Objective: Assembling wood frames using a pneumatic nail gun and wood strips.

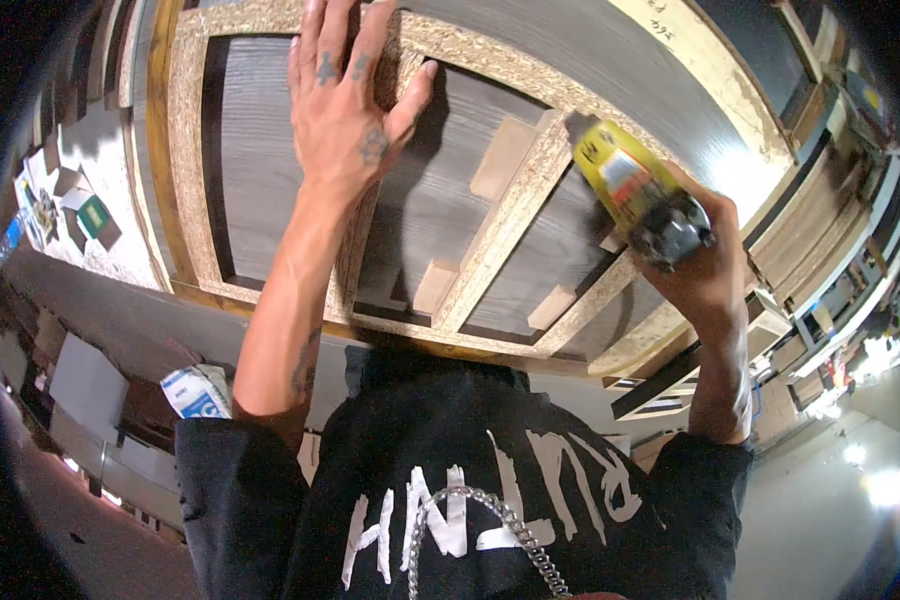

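Note:
A wide panel with grey wood-grain boards (255, 150) lies in front of me, carrying a frame of chipboard strips (505, 225). My left hand (348, 110) rests flat on that frame near its far edge, thumb spread, holding nothing. On the right, my right hand (715, 255) is wrapped round a yellow and black tool (625, 180) that looks like a nail gun. The tool's dark nose is at the chipboard where a cross strip meets the long rail; whether it touches is unclear. Small pale wood blocks (502, 160) sit against the cross strips.
A strip of brownish wood (160, 130) edges the panel's left side. Stacked boards (805, 240) stand at the right. Cardboard boxes and a green box (92, 215) lie at far left. A white and blue bag (196, 391) is below the panel's near edge.

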`<state>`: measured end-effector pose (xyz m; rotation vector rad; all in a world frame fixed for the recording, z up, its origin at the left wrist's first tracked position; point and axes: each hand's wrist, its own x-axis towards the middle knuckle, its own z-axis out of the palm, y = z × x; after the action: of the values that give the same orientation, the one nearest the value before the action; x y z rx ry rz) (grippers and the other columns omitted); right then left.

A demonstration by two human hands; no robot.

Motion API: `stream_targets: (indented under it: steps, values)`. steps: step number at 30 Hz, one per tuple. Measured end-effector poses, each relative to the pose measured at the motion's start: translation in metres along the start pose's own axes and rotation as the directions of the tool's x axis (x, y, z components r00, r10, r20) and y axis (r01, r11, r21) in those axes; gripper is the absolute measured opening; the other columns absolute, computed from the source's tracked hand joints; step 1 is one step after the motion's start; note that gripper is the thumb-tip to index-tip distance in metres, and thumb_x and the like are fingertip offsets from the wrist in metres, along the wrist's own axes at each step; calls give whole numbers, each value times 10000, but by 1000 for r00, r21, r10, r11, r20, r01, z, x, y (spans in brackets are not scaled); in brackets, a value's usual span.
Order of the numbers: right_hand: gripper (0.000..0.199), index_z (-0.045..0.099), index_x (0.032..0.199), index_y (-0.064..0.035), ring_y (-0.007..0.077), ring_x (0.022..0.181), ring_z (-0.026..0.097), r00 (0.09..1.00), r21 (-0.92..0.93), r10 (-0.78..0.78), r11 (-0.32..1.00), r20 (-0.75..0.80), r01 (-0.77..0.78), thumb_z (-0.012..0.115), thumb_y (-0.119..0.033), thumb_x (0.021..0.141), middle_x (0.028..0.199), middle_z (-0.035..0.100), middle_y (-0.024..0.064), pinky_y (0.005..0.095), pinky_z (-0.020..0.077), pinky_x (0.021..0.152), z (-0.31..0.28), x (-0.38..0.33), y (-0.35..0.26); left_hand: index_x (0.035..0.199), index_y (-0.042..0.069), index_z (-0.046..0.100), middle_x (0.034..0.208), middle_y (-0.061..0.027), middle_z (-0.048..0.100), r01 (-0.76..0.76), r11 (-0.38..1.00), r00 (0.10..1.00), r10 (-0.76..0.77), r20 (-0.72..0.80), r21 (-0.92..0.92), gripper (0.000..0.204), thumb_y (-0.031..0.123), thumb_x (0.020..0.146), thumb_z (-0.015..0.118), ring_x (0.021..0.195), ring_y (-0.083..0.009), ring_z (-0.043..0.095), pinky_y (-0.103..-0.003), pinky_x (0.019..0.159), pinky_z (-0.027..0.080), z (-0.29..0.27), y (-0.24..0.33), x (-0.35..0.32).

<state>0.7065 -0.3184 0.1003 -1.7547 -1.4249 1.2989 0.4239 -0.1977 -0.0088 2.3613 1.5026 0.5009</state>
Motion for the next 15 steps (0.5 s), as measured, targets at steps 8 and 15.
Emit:
stream_targets:
  steps: [8, 15]
  values:
    - [494, 694, 1124, -19, 170, 851, 696, 760, -489, 608, 604, -227, -629, 850, -335, 778, 982, 738, 113, 328, 554, 766, -84, -77, 9, 1394, 183, 548, 1509, -104, 427, -81, 996, 987, 76, -143, -27, 601, 378, 860, 742, 1424, -369, 328, -507, 1150, 321, 16, -12, -5]
    - [431, 714, 1060, -23, 161, 805, 689, 805, -341, 398, 755, -441, -560, 840, -331, 787, 896, 736, 111, 324, 557, 749, -99, -143, 70, 1413, 157, 526, 1546, -133, 363, -29, 999, 999, 28, -42, -20, 625, 441, 884, 699, 1470, -342, 236, -509, 1186, 240, 12, -10, -3]
